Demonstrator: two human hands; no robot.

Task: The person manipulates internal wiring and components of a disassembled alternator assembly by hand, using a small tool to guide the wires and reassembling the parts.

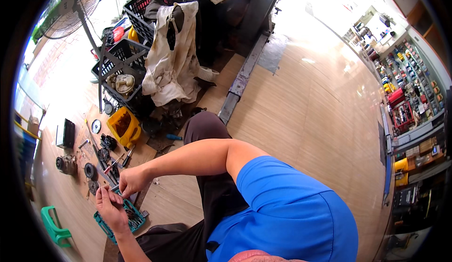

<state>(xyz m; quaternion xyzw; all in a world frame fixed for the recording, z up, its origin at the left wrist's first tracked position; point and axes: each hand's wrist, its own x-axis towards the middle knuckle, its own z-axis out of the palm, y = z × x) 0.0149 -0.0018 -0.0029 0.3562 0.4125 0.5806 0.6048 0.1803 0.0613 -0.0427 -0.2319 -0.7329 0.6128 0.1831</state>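
Note:
My left hand (113, 209) is raised over an open teal tool case (133, 217) of metal bits or sockets, its fingers closed. My right hand (133, 182) meets it from the upper right, fingers pinched close to the left fingertips. A small, thin metallic piece seems to be between them, too small to name. Just beyond my hands, a cardboard sheet (148, 150) carries black ring parts (90, 170), screwdrivers (127, 157), long dark bars and a yellow cut-open jug (120, 123).
Black crates (120, 57) with a stained white cloth (169, 54) stand ahead, beside a steel rail (235, 92). A green stool (54, 226) and a metal housing (66, 164) are left, a fan (70, 3) at upper left. Shelves of parts (409, 78) line the right.

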